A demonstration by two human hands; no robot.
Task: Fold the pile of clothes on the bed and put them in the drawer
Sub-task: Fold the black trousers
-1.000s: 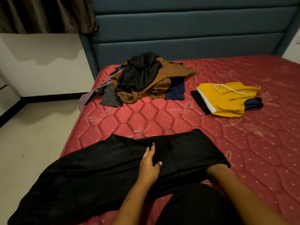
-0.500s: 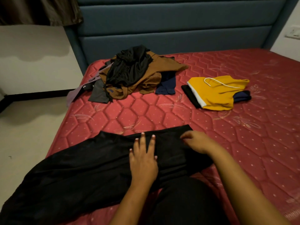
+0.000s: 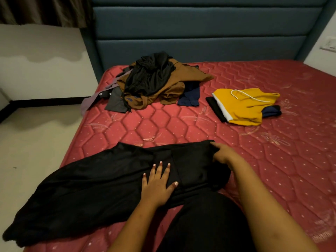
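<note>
Now: one hand flat, one hand gripping the black garment

Plainly, the left hand [image 3: 157, 185] lies open on the black garment [image 3: 91, 188], palm down, fingers straight and slightly spread, thumb out to the right. The right hand [image 3: 223, 155] is closed on the same garment, its fingers curled over the far right edge of the cloth where a folded section ends. The garment lies across the near part of the bed [image 3: 272, 179], its left end trailing past the mattress edge toward the floor [image 3: 36, 142].

The mattress is red and quilted. At its far left sits the unfolded pile of clothes [image 3: 156, 80], black on top of brown, with grey and navy pieces at its sides. To the right of the pile, apart from it, a folded stack [image 3: 249, 106] lies with a yellow piece and white cord on top. Behind stand a blue padded headboard [image 3: 200, 33], a dark curtain [image 3: 45, 10] at far left and a wall socket [image 3: 330, 45] at far right.
</note>
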